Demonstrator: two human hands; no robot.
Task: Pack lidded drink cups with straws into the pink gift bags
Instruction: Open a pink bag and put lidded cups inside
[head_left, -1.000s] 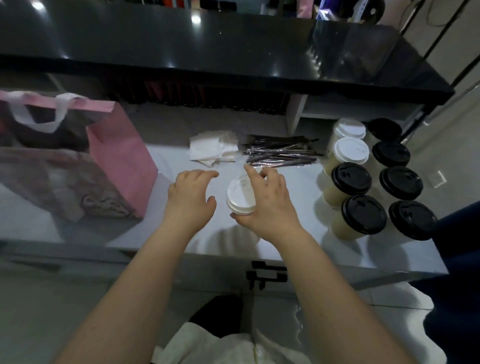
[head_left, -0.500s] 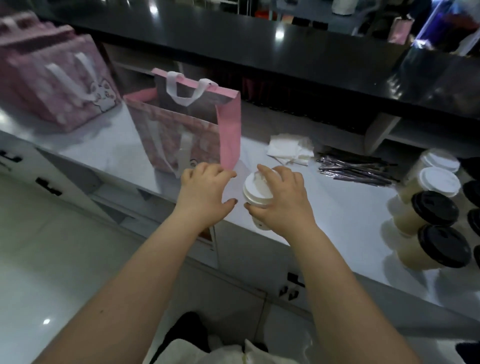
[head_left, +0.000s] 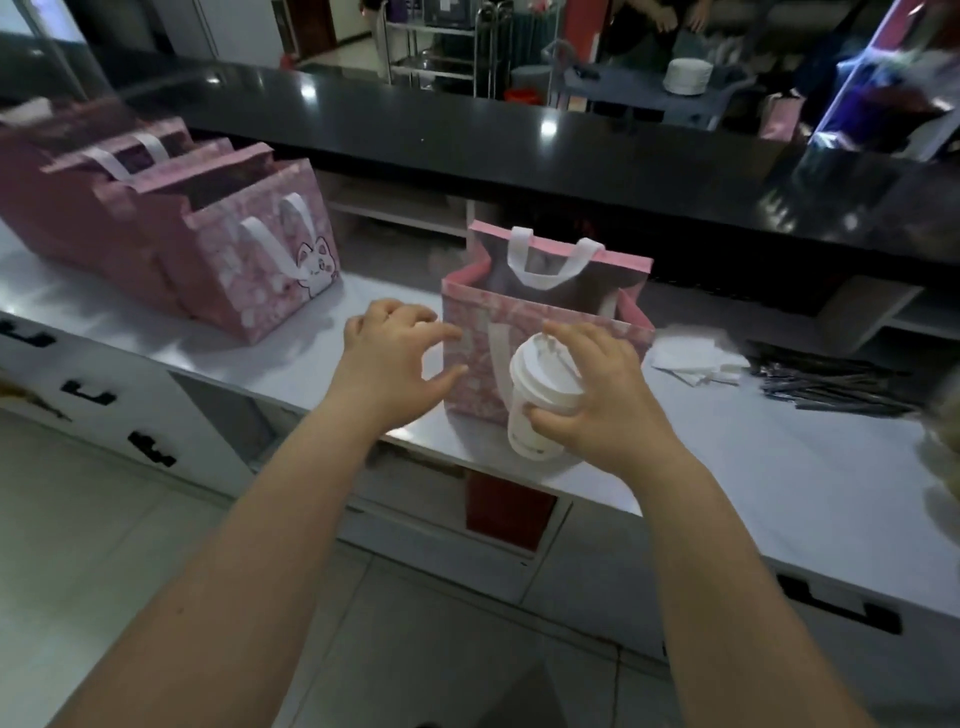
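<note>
Head view: at a white counter (head_left: 779, 467), a person's right hand (head_left: 597, 410) grips a white-lidded cup (head_left: 540, 400), fingers curled over the lid's rim and thumb round the wall, holding it upright in the air just in front of an open pink gift bag (head_left: 483, 317). The left hand (head_left: 395, 358) hovers at the bag's near left corner, fingers spread and holding nothing; whether it touches the bag cannot be told. The step appears to be loading the cup. Next, it likely must rise over the near rim and go down level while the left hand steadies the mouth. Wrapped straws (head_left: 826, 384) and napkins (head_left: 691, 356) lie to the right, and more pink bags (head_left: 249, 260) stand to the left.
</note>
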